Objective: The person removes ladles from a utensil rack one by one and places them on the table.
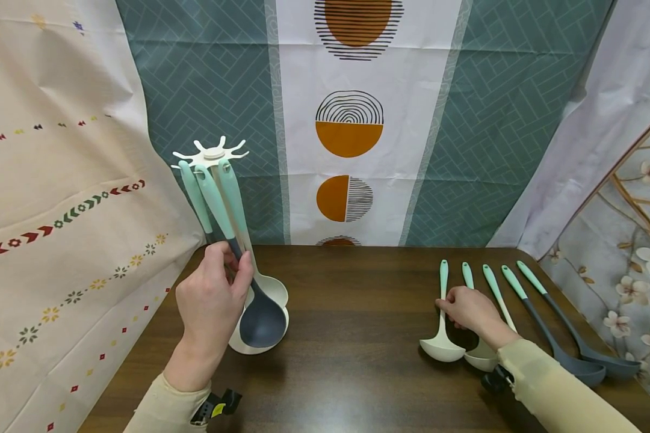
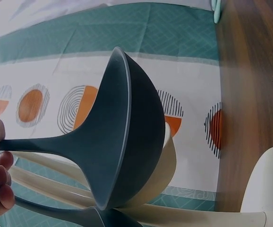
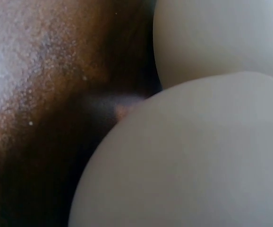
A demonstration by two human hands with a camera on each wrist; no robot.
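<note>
My left hand (image 1: 213, 294) pinches the dark shaft of a grey ladle (image 1: 262, 322) with a mint handle, its bowl hanging downward. The handle's top is close to the hooks of a white utensil stand (image 1: 213, 154); whether it hangs there I cannot tell. Behind it hang a cream ladle (image 1: 274, 291) and another mint-handled utensil (image 1: 195, 195). In the left wrist view the grey bowl (image 2: 122, 137) is large. On the right, my right hand (image 1: 471, 308) pinches the handle of a cream ladle (image 1: 442, 347) at the table. Cream bowls (image 3: 188, 156) fill much of the right wrist view.
Beside the right hand lie a second cream utensil (image 1: 483, 356), another mint handle (image 1: 493, 281) partly behind the hand, and two grey ladles (image 1: 582, 368) (image 1: 612, 364). The brown wooden table (image 1: 352, 337) stretches between the hands. Patterned cloths (image 1: 211, 72) hang behind and at both sides.
</note>
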